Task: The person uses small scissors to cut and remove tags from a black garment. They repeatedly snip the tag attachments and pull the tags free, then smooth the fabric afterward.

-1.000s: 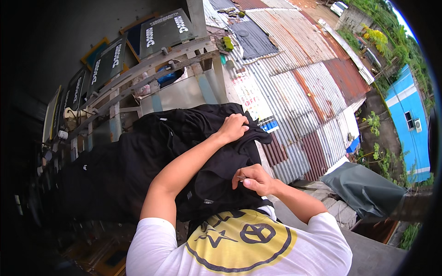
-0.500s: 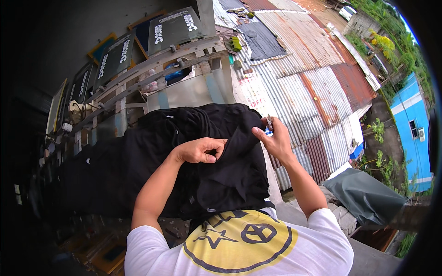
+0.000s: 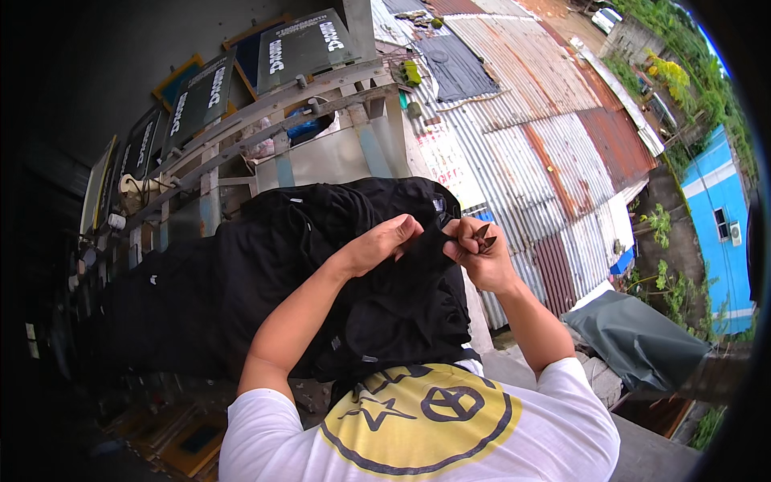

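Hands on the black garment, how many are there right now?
2. The left hand pinches the black garment near its top edge; the right hand grips the cloth just beside it, also holding a small dark tool. No others visible.

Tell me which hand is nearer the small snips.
Right. The right hand holds the snips; the left hand pinches the black garment just beside them.

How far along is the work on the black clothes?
Done: cannot tell; no finished pile shows. In hand: left hand pinches a fold of the black fabric garment; right hand holds small dark metal snips beside it. Left: the heap of black clothes alongside.
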Tool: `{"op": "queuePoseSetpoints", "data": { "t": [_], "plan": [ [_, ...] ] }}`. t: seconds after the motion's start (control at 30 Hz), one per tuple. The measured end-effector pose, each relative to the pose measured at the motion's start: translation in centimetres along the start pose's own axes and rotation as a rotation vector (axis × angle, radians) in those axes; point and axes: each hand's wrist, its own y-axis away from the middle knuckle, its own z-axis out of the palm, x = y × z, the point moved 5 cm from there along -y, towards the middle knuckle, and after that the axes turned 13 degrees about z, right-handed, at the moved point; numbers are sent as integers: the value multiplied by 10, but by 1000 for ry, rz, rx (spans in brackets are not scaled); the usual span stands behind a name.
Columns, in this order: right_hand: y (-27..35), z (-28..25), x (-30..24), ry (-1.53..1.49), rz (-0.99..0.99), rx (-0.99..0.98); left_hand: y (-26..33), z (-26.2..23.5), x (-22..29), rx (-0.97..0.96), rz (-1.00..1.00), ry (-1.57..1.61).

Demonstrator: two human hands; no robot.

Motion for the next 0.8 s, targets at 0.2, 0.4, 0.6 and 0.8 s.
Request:
{"op": "queuePoseSetpoints", "data": {
  "t": [0.2,0.4,0.6,0.8],
  "plan": [
    [29,14,12,-268,-113,-48,-16,31,16,20,203,562],
    [42,4,29,-542,130,89,2,23,44,173,281,404],
    [32,8,10,-176,200,226,18,37,60,129,466,-33],
    [28,24,9,-413,308,130,32,34,59,143,521,16]
  ]
}}
